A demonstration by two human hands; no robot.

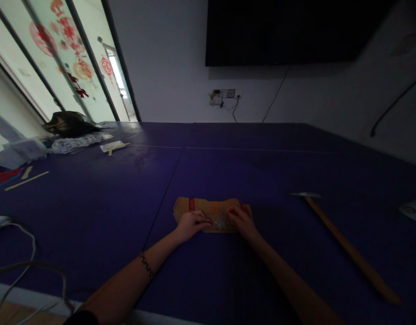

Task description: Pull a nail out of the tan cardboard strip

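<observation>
The head view looks from above the near side of the table (106,203), facing forward and down; the left hand (190,225) and right hand (243,220) are near, and it reaches the far wall (167,67), television (289,31) and glass panels (67,76) at far left.

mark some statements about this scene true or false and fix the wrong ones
1. The left hand touches the flat brown dotted piece with a red band. True.
2. The long wooden-handled tool with a thin metal head is held in the right hand. False: the tool lies on the purple table, to the right of both hands.
3. The dark braided bracelet is on the right wrist. False: the bracelet is on the left wrist.
4. A large flat black screen is mounted on the wall beyond the table. True.
</observation>
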